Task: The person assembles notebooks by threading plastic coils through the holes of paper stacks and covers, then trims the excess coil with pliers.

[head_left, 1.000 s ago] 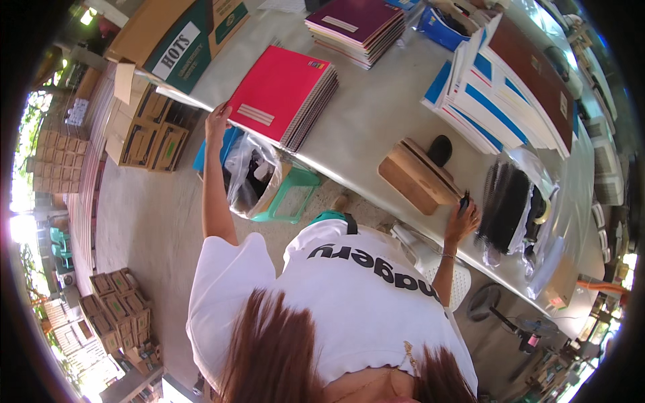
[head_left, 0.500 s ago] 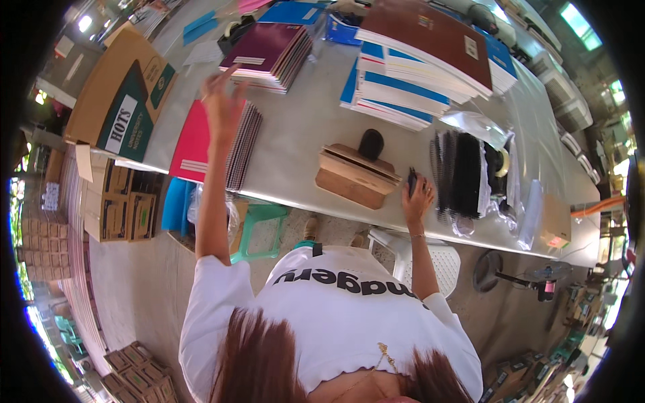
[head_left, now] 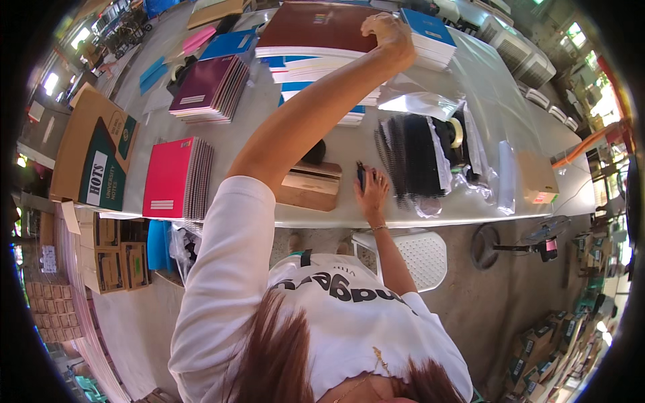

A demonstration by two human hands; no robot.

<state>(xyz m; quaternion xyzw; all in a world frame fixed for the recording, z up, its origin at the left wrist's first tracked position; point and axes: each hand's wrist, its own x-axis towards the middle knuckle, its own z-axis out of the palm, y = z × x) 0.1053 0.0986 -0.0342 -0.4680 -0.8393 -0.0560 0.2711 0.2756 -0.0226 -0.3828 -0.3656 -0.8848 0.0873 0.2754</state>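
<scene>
My left arm reaches across the table to the far right. My left hand [head_left: 391, 35] bends its fingers over the right end of a large brown-covered book [head_left: 316, 27]. Whatever those fingers hold is hidden. The brown book tops a pile of white-paged books with blue covers [head_left: 353, 117], partly behind my forearm. Near the front edge, my right hand [head_left: 373, 193] rests on the table around a small black tool [head_left: 361, 174], its kind unclear. Left of it sits a wooden block [head_left: 310, 189] with a black knob [head_left: 314, 152], partly hidden by my left arm.
Red spiral notebooks [head_left: 168, 178] and maroon notebooks [head_left: 205, 84] stand stacked at left, by a cardboard box [head_left: 94, 151]. Black binding combs [head_left: 416, 154] lie right of my right hand. Blue-covered books [head_left: 430, 33] are far right. A white stool [head_left: 423, 258] stands below the edge.
My left hand has swung from near the maroon stack at left to the brown book at far right. The view has shifted too. My right hand stays at the black tool.
</scene>
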